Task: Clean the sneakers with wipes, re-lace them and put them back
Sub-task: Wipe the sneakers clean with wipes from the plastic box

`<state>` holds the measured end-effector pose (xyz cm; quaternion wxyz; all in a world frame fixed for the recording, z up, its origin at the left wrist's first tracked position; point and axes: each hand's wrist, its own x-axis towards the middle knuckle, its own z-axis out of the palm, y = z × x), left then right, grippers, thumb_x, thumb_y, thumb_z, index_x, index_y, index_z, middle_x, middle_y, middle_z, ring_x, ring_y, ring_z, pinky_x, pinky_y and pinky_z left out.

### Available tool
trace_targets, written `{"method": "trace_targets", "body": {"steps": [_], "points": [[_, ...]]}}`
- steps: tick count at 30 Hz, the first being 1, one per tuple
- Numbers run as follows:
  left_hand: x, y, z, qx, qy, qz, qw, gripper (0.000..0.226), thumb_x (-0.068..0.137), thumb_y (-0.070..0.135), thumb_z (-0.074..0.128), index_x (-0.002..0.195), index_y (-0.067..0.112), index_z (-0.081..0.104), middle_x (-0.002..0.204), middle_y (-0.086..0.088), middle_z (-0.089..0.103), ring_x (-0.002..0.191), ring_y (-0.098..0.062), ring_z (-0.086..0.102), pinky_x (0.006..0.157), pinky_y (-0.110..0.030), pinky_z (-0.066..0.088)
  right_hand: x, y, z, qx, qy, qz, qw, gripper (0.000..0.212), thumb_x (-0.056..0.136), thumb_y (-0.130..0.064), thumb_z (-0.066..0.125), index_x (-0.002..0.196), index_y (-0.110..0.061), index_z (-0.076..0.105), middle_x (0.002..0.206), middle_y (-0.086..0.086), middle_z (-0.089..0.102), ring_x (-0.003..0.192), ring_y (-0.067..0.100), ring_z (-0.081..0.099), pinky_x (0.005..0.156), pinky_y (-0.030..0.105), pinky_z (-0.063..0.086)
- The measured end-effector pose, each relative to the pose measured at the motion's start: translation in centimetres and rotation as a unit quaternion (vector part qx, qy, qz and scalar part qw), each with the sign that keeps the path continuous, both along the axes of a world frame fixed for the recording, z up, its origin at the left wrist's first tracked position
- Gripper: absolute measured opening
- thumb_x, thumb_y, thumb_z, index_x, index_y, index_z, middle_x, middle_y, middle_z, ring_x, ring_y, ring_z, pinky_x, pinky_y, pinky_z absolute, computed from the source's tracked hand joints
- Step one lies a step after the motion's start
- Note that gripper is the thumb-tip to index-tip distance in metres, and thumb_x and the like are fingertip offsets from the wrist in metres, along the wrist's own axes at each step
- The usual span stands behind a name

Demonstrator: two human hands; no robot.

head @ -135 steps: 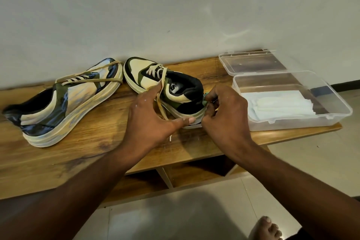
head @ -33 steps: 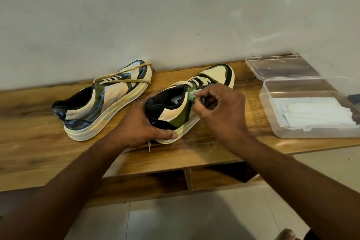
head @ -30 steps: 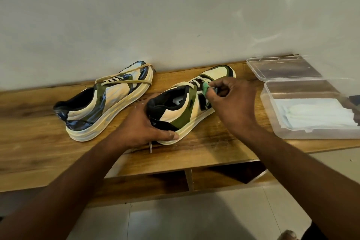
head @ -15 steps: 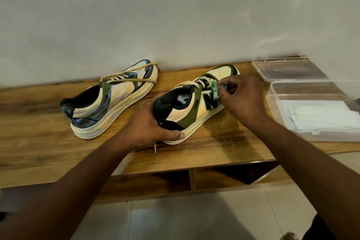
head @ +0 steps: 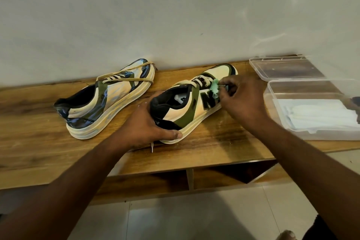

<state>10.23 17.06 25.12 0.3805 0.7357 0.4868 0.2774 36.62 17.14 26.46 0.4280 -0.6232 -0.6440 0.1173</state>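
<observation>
Two cream, olive and black sneakers lie on a wooden bench (head: 214, 148). The right sneaker (head: 191, 107) points toward the wall, heel toward me. My left hand (head: 148, 124) grips its heel, thumb along the sole's edge. My right hand (head: 241, 101) pinches a crumpled green wipe (head: 215, 88) against the sneaker's side, just below the laces. A lace tip (head: 152, 147) hangs out under my left hand. The left sneaker (head: 105, 99) lies untouched, its tan lace looped loosely around it.
A clear plastic box (head: 311, 111) holding white wipes stands at the bench's right end, its lid (head: 282, 69) open behind it against the grey wall. Below the bench are shelf compartments and a tiled floor. A foot shows at the bottom right.
The right sneaker was turned round, toe now toward the wall. My right hand has slid the green wipe along its side from near the collar toward the toe; my left hand keeps holding the heel.
</observation>
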Motion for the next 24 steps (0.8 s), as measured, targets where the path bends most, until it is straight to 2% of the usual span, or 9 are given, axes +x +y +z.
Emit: {"method": "trace_targets", "body": {"steps": [3,5,7,9,13,15,18,20,24], "points": [[0.0,0.1,-0.1,-0.001,-0.004,0.001,1.000,0.090,0.056,0.020,0.103,0.132,0.039,0.058,0.119,0.032,0.070,0.113,0.009,0.066,0.088,-0.006,0.050,-1.3,-1.0,0.0,-0.007,0.016,0.020,1.000,0.022,0.091,-0.008,0.075,0.112,-0.015,0.077,0.099,-0.009,0.070,0.082,0.000,0.066,0.079,0.027,0.063],[0.0,0.2,-0.3,0.001,-0.007,-0.001,1.000,0.091,0.056,0.020,0.103,0.133,0.038,0.058,0.120,0.030,0.070,0.114,0.006,0.066,0.089,-0.008,0.051,-3.5,-2.7,-0.1,0.005,0.026,0.072,0.997,0.022,0.091,-0.007,0.076,0.112,-0.015,0.077,0.104,-0.007,0.072,0.086,0.002,0.067,0.078,0.020,0.061],[-0.1,0.3,-0.4,0.000,-0.011,-0.002,1.000,0.091,0.057,0.017,0.102,0.133,0.041,0.057,0.122,0.030,0.070,0.115,0.006,0.066,0.089,-0.009,0.052,-5.0,-3.9,-0.4,0.026,0.016,0.120,0.992,0.019,0.089,-0.006,0.077,0.106,-0.015,0.079,0.100,-0.005,0.075,0.083,0.003,0.067,0.072,0.016,0.057],[-0.1,0.4,-0.4,0.003,-0.011,-0.006,1.000,0.090,0.059,0.011,0.101,0.132,0.039,0.057,0.122,0.028,0.071,0.115,0.004,0.067,0.090,-0.010,0.052,-5.1,-4.1,-0.5,0.042,-0.008,0.144,0.989,0.017,0.086,-0.005,0.078,0.102,-0.013,0.079,0.093,-0.003,0.074,0.079,0.004,0.065,0.068,0.020,0.057],[0.0,0.3,0.0,0.000,-0.014,-0.010,1.000,0.091,0.056,0.012,0.101,0.133,0.037,0.058,0.118,0.032,0.071,0.111,0.009,0.066,0.086,-0.005,0.049,-2.8,-2.6,-0.4,0.027,-0.104,0.112,0.988,0.024,0.088,-0.002,0.074,0.110,-0.012,0.077,0.103,0.002,0.072,0.088,0.010,0.063,0.076,0.023,0.057],[-0.1,0.2,0.1,-0.001,-0.016,-0.015,1.000,0.092,0.054,0.017,0.101,0.133,0.038,0.057,0.118,0.034,0.070,0.112,0.010,0.066,0.087,-0.004,0.048,-0.2,-1.1,-0.2,0.005,-0.081,0.032,0.996,0.024,0.089,0.001,0.071,0.108,-0.011,0.077,0.103,0.005,0.074,0.085,0.009,0.062,0.076,0.017,0.054],[0.0,0.3,0.2,-0.010,-0.017,-0.016,1.000,0.093,0.050,0.032,0.098,0.132,0.042,0.056,0.120,0.034,0.069,0.114,0.009,0.065,0.089,-0.005,0.048,2.5,0.1,-0.2,0.006,-0.036,-0.039,0.999,0.021,0.085,0.000,0.073,0.102,-0.010,0.079,0.096,0.005,0.076,0.083,0.015,0.068,0.080,0.037,0.062],[0.0,0.4,0.2,-0.010,-0.018,-0.019,1.000,0.094,0.049,0.034,0.098,0.134,0.040,0.056,0.122,0.031,0.070,0.114,0.007,0.066,0.091,-0.007,0.049,2.2,-0.2,-0.4,0.016,-0.051,-0.021,0.998,0.022,0.082,-0.006,0.077,0.104,-0.010,0.080,0.096,0.004,0.077,0.083,0.017,0.070,0.079,0.044,0.063],[-0.2,0.6,0.2,-0.008,-0.012,-0.018,1.000,0.096,0.050,0.033,0.099,0.137,0.036,0.057,0.124,0.027,0.070,0.115,0.007,0.066,0.091,-0.007,0.049,1.3,-0.8,-0.6,0.020,-0.014,0.017,1.000,0.029,0.085,-0.025,0.081,0.112,-0.014,0.080,0.100,0.003,0.075,0.082,0.013,0.071,0.074,0.039,0.065]]}}
